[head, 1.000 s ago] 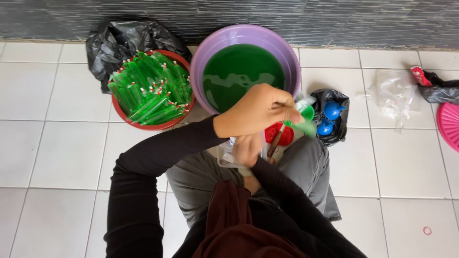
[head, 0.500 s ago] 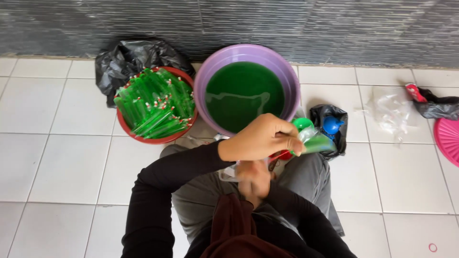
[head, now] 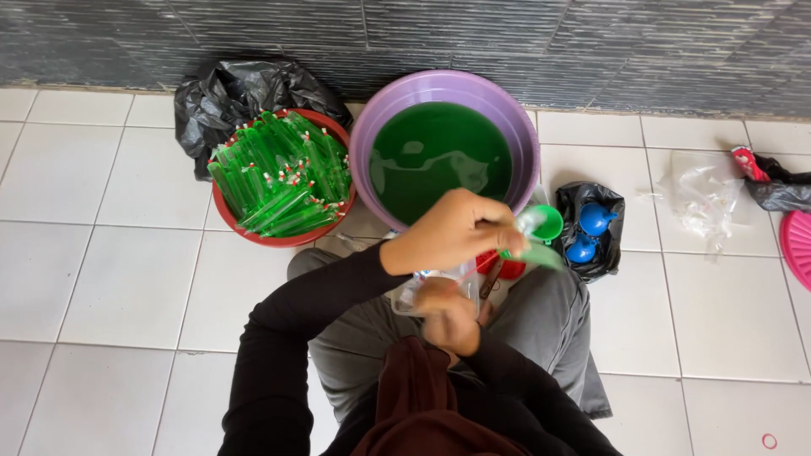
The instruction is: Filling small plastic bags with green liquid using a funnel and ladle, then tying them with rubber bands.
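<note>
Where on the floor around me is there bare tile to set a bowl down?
Bare tile lies left of the red bowl and black bag, and down the left side beside the left arm. More lies right of the knees, below the clear plastic. It is crowded ahead: purple basin, green funnel, bag of blue pieces, with both hands working there.

A basin [head: 445,93] of liquid is sitting on the floor [head: 101,279] against the wall [head: 507,42]. Left of it, touching, a bowl [head: 283,239] is holding tubes [head: 283,173], with a bag [head: 241,89] lying behind. Right of the basin, a funnel [head: 549,224] is standing beside a second bag [head: 596,228]. The hands [head: 452,232] are working in front of the basin.
</note>
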